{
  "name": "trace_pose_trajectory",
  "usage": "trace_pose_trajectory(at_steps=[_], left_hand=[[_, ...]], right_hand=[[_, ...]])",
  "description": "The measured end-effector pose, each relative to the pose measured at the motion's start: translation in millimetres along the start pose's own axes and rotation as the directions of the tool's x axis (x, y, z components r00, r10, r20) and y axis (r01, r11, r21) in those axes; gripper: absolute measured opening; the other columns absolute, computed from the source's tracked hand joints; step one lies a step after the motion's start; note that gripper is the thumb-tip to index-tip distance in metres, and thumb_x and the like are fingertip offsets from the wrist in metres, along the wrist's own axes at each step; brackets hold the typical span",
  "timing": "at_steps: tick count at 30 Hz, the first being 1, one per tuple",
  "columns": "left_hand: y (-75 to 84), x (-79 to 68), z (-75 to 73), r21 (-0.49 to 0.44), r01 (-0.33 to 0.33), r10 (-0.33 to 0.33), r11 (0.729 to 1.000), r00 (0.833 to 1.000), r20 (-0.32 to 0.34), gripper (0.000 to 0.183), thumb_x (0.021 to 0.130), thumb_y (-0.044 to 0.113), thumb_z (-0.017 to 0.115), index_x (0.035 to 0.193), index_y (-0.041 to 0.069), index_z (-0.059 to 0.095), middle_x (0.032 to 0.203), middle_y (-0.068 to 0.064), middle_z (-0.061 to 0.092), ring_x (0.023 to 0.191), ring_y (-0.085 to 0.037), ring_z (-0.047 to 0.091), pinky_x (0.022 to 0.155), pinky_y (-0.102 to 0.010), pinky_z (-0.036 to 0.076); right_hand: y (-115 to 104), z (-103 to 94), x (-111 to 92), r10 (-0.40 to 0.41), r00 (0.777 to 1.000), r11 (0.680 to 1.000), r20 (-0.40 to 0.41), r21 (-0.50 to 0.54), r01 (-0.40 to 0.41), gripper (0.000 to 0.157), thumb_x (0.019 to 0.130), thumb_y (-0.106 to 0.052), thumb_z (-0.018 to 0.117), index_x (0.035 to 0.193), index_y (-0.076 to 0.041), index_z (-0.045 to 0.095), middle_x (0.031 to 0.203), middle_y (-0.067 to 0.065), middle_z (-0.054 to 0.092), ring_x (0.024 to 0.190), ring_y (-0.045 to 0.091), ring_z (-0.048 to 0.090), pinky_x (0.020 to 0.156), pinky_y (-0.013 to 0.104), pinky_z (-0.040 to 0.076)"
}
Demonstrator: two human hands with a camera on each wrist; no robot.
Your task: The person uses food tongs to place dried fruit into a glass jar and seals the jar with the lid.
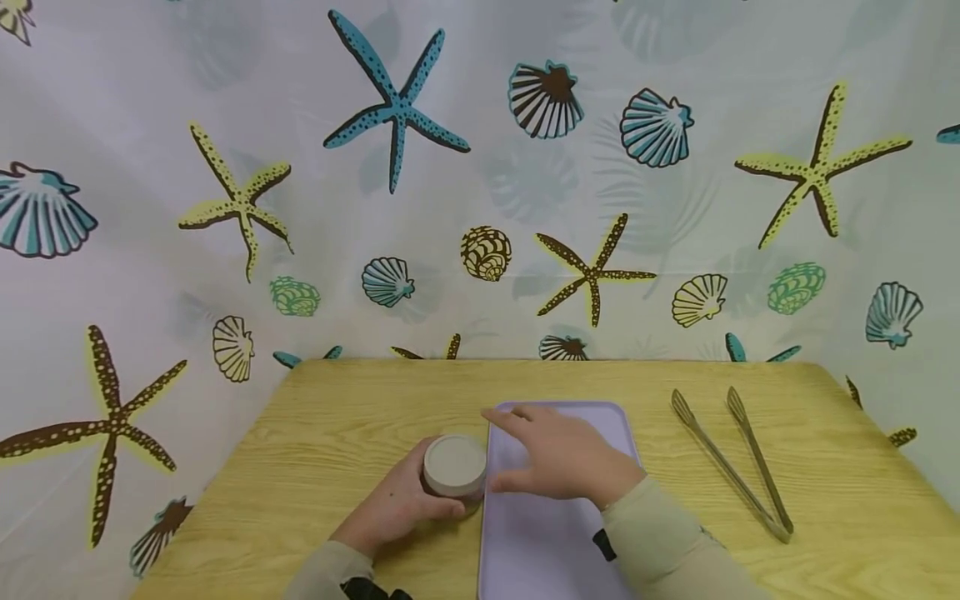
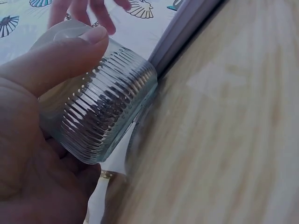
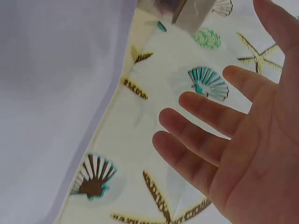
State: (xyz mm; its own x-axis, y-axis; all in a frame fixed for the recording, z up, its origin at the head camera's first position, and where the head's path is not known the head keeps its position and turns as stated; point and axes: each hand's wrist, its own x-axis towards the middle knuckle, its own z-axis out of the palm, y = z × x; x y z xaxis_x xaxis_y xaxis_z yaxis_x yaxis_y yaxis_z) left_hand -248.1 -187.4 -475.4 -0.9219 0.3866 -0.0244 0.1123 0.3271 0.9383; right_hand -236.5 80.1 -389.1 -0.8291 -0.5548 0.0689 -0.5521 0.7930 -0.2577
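My left hand (image 1: 397, 504) grips a ribbed glass jar (image 2: 110, 100) with a pale, flat lid (image 1: 455, 461). Its thumb lies across the lid's side in the left wrist view, while the other fingers wrap round the far side, partly hidden. The jar is close beside the left edge of a lavender tray (image 1: 540, 550), low over the wooden table. Above the tray, my right hand (image 1: 562, 454) is held with its fingers spread and nothing in them. Its fingertips point toward the jar, and its palm shows bare in the right wrist view.
Metal tongs (image 1: 750, 475) lie spread on the wooden table (image 1: 360, 400), to the right of the tray. Behind the table and along its sides hangs a white curtain (image 1: 480, 183) printed with starfish and shells.
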Motion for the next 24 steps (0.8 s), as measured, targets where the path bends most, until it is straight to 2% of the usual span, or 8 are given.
trace_pose_trajectory(at_steps=[2,6,10,13,17,21,24], left_hand=[[-0.8,-1.0,-1.4,0.008,0.010,-0.010,1.000,1.000,-0.010,0.098,0.071,0.026,0.095,0.151,0.012,0.039,0.140,-0.010,0.053,0.129,-0.028,0.049,0.110,-0.056,0.033],[-2.7,-1.8,-4.1,0.015,0.029,-0.029,0.999,0.999,-0.023,0.100,0.070,0.027,0.096,0.151,0.012,0.039,0.141,-0.009,0.052,0.130,-0.029,0.048,0.110,-0.055,0.033],[-4.8,-1.8,-6.4,0.004,0.041,-0.041,0.999,0.999,-0.025,0.102,0.070,0.026,0.095,0.152,0.012,0.037,0.142,-0.010,0.051,0.132,-0.030,0.047,0.111,-0.056,0.031],[-6.2,-1.6,-7.8,-0.005,0.046,-0.046,0.999,0.999,-0.019,0.105,0.071,0.025,0.095,0.154,0.012,0.033,0.144,-0.011,0.048,0.133,-0.031,0.045,0.112,-0.056,0.030],[-6.6,-2.1,-10.1,0.029,0.064,-0.064,0.997,0.998,-0.019,0.120,0.071,0.028,0.095,0.162,0.015,0.018,0.152,-0.014,0.042,0.138,-0.034,0.040,0.114,-0.060,0.024],[-2.6,-3.6,-13.8,0.089,0.100,-0.098,0.991,0.995,-0.023,0.134,0.068,0.035,0.096,0.164,0.019,0.004,0.162,-0.013,0.027,0.146,-0.034,0.028,0.116,-0.062,0.014],[4.0,-5.5,-17.4,0.196,0.092,-0.087,0.976,0.996,-0.038,0.136,0.068,0.045,0.094,0.164,0.018,0.002,0.167,-0.011,0.016,0.150,-0.033,0.018,0.117,-0.061,0.012]], right_hand=[[8.6,-5.1,-8.6,0.011,1.000,1.000,-0.025,0.007,-0.011,0.086,0.086,-0.068,0.067,0.158,-0.034,0.036,0.151,0.004,0.047,0.133,0.027,0.050,0.096,0.051,0.048],[29.5,-13.2,-24.8,0.027,0.992,0.999,-0.126,-0.030,-0.031,0.085,0.086,-0.067,0.067,0.157,-0.029,0.039,0.151,0.008,0.047,0.134,0.034,0.047,0.101,0.056,0.043],[52.1,-21.7,-42.0,0.059,0.972,0.996,-0.228,-0.058,-0.074,0.085,0.087,-0.066,0.067,0.156,-0.026,0.041,0.153,0.012,0.044,0.137,0.039,0.042,0.102,0.065,0.037],[69.3,-27.4,-56.7,0.096,0.957,0.990,-0.273,-0.070,-0.119,0.085,0.087,-0.067,0.066,0.156,-0.024,0.041,0.154,0.015,0.042,0.138,0.042,0.040,0.102,0.068,0.034],[92.0,-30.4,-80.1,0.155,0.944,0.978,-0.292,-0.093,-0.189,0.087,0.089,-0.071,0.061,0.156,-0.020,0.041,0.155,0.019,0.040,0.139,0.045,0.037,0.104,0.070,0.030],[113.9,-33.1,-104.5,0.224,0.934,0.959,-0.277,-0.109,-0.262,0.091,0.089,-0.077,0.053,0.157,-0.019,0.038,0.155,0.023,0.036,0.138,0.050,0.034,0.105,0.073,0.026],[130.5,-36.8,-120.4,0.269,0.925,0.942,-0.270,-0.128,-0.311,0.093,0.089,-0.078,0.050,0.158,-0.018,0.035,0.156,0.026,0.033,0.138,0.052,0.031,0.105,0.073,0.023]])
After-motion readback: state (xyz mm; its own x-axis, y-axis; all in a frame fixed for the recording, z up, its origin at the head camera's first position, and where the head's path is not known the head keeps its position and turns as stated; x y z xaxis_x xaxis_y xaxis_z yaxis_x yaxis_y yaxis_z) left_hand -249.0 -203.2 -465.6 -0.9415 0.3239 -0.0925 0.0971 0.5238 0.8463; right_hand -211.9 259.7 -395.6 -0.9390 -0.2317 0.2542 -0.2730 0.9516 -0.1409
